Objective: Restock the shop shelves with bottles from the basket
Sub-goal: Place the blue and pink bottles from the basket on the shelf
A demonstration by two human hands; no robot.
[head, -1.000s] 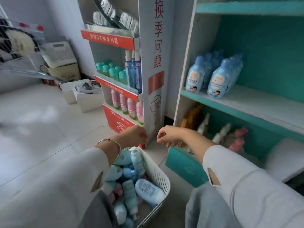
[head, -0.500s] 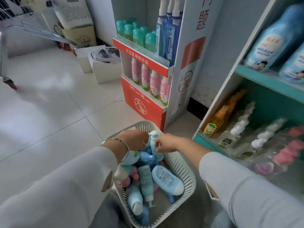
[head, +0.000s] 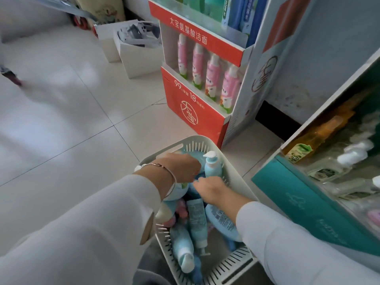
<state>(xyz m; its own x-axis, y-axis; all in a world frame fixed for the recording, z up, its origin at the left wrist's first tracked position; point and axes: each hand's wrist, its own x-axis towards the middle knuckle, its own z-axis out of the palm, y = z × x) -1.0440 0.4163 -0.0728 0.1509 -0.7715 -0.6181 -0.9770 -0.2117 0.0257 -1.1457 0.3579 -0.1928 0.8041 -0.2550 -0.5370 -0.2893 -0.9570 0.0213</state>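
Left hand (head: 181,168), thin bracelet (head: 164,166) at wrist: knuckles up, fingers curled down into far end of white slotted plastic basket (head: 238,183); grip hidden, contents of hand not discernible.
Right hand (head: 212,191): just beside left, fingertips at base of upright pale-blue pump bottle (head: 213,166); hold unclear.
Pale-blue and pink bottles (head: 183,246): heaped lying in basket.
Basket: on white tiled floor (head: 72,124), far rim near red cardboard display stand (head: 191,108), right side near teal shelf unit (head: 308,204).
Open floor to left.
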